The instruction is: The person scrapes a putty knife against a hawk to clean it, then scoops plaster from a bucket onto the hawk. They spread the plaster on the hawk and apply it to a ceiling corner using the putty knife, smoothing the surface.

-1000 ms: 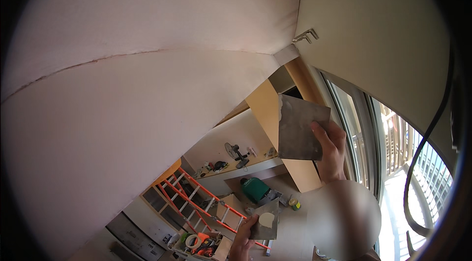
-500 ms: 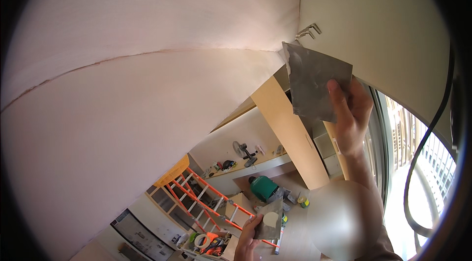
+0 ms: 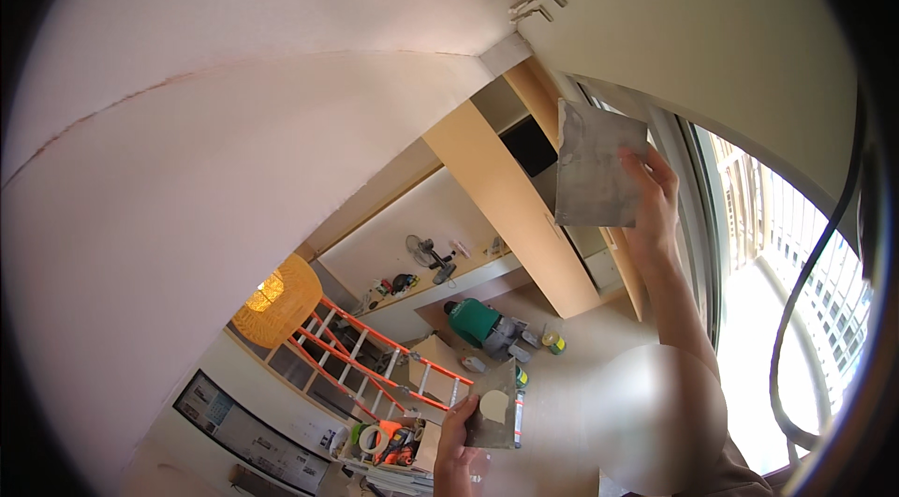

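Raised at the right, my right hand point(image 3: 655, 197) grips a flat, rectangular grey metal scraper blade point(image 3: 595, 174), thumb on its face; pale filler smears its left edge. The blade appears apart from the white beam corner point(image 3: 506, 55) and the metal brackets point(image 3: 538, 5) above it. Low in the middle, my left hand point(image 3: 454, 436) is closed round the edge of a second grey metal plate point(image 3: 496, 436), on which a round pat of off-white filler point(image 3: 493, 405) lies. Part of the left fingers is hidden behind that plate.
A white beam point(image 3: 243, 160) with a cracked joint line fills the upper left. Below stand an orange stepladder point(image 3: 365, 352), a yellow woven lampshade point(image 3: 286, 300) and a crouching person in green point(image 3: 473, 324). A black cable point(image 3: 815, 281) hangs by the window at right.
My right hand has drawn the scraper blade down and away from the beam corner. The view has shifted, showing more of the room below; my left hand still holds the plate of filler.
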### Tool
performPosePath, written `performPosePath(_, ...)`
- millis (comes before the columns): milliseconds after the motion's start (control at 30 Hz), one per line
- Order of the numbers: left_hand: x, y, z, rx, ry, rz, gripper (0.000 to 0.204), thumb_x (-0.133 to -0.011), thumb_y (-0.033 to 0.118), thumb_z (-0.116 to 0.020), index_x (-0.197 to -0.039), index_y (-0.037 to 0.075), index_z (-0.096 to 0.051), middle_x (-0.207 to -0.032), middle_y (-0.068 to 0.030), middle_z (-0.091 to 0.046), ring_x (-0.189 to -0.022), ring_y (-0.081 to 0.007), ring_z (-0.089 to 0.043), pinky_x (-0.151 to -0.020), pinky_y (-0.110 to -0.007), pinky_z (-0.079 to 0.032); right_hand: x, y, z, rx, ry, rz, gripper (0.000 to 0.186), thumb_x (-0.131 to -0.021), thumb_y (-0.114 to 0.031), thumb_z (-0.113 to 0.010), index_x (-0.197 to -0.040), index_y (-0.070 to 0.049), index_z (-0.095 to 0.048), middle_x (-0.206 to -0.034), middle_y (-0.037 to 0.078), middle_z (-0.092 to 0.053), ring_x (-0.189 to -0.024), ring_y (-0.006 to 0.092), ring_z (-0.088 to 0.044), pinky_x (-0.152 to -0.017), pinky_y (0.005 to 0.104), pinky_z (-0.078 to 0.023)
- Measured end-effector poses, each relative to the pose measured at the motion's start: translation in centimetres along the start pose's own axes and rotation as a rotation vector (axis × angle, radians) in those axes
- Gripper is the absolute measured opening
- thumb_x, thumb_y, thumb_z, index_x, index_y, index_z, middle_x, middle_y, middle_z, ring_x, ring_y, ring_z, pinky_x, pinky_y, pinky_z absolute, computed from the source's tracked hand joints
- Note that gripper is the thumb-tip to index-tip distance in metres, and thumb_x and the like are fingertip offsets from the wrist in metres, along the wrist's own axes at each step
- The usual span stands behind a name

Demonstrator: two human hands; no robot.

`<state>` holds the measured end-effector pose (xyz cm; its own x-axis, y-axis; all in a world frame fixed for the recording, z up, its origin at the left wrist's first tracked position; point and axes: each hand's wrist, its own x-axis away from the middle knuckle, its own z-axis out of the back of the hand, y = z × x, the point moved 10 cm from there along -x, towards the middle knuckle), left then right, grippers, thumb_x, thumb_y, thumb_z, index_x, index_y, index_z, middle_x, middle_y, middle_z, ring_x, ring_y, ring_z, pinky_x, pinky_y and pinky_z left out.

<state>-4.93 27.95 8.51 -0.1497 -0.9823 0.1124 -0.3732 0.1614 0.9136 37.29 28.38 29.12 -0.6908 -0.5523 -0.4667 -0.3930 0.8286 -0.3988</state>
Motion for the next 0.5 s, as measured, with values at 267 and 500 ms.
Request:
performPosePath(267,-0.8,-0.6,1.0,0.009,0.066,0.004,0.025,-0.091,0.017,-0.057,-0.108,-0.002,-0.058,-0.094,-0.0082,-0.066,-0.082,-0.0181,-0.064,-0.072,-0.03,-0.053,-1.5,4.7,-1.5,0.036,-0.109,-0.061,0.024,-0.087,-0.01,-0.061,-0.107,0.004,-0.061,-0.089,0.008,-0.068,-0.076,0.0091,-0.061,-0.07,0.0241,-0.048)
performPosePath(500,-2.4,-1.3,2.5,-0.006,0.112,0.003,0.028,-0.09,0.019,-0.059,-0.108,-0.002,-0.059,-0.095,-0.0092,-0.066,-0.082,-0.0192,-0.065,-0.073,-0.031,-0.053,-3.3,8.0,-1.1,0.026,-0.096,-0.085,0.033,-0.091,-0.011,-0.057,-0.122,0.001,-0.053,-0.102,0.009,-0.064,-0.089,0.0114,-0.059,-0.081,0.0262,-0.046)
